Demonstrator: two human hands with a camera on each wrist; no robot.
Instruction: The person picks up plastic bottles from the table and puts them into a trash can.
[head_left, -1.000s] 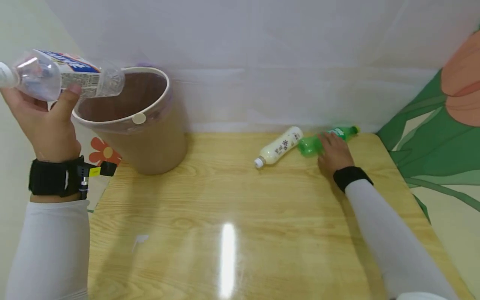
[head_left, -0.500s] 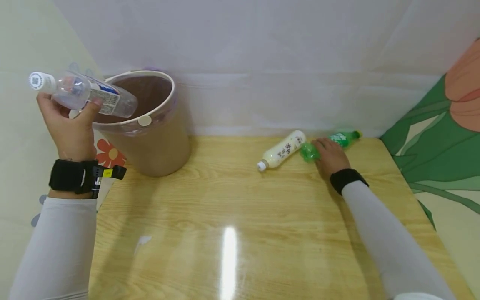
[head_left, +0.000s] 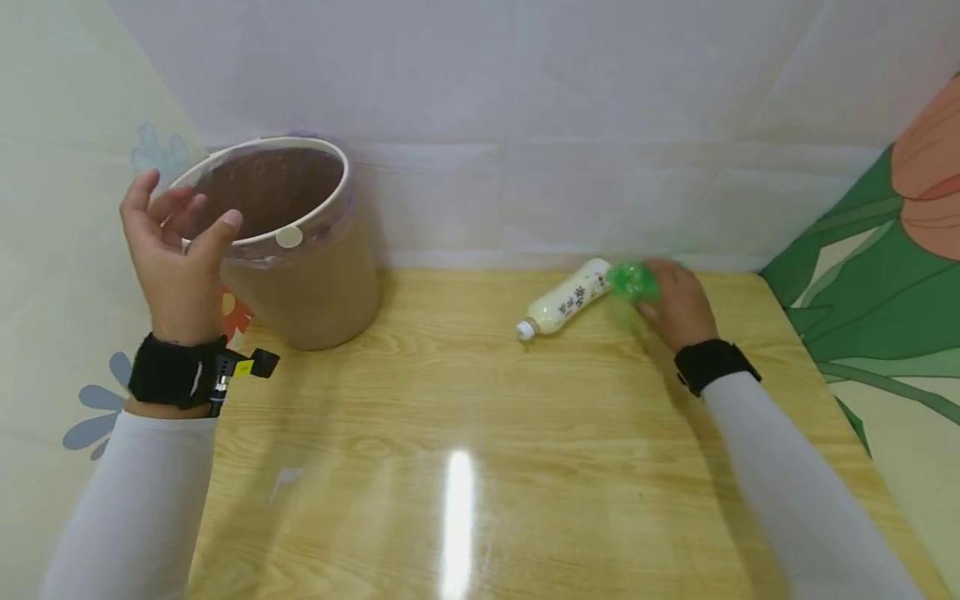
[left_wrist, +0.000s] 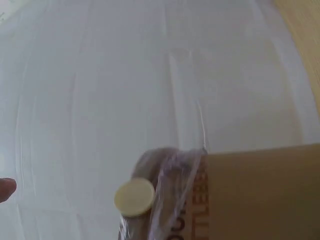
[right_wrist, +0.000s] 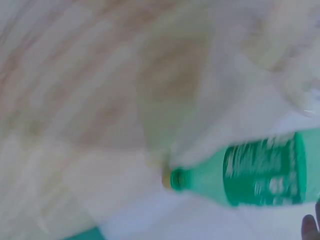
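My left hand (head_left: 180, 250) is above the near left rim of the brown waste bin (head_left: 307, 292), fingers spread and holding nothing. In the left wrist view a fingertip (left_wrist: 6, 189) shows at the left edge, apart from the bin's wall (left_wrist: 265, 190). At the back right, my right hand (head_left: 678, 304) grips a green plastic bottle (head_left: 633, 282), whose base end points left. Its labelled body and yellow cap show in the right wrist view, where the green bottle (right_wrist: 260, 172) lies across the right side. Next to it, a cream-coloured bottle (head_left: 566, 298) with a white cap lies on the table.
The bin has a clear liner over its white rim and stands at the table's back left. A pale wall sheet rises behind the wooden table (head_left: 405, 417). A small white mark (head_left: 287, 477) is on the tabletop at the left.
The clear labelled bottle has left my left hand and is out of sight; that hand has opened and shifted right. My right hand has raised and turned the green bottle.
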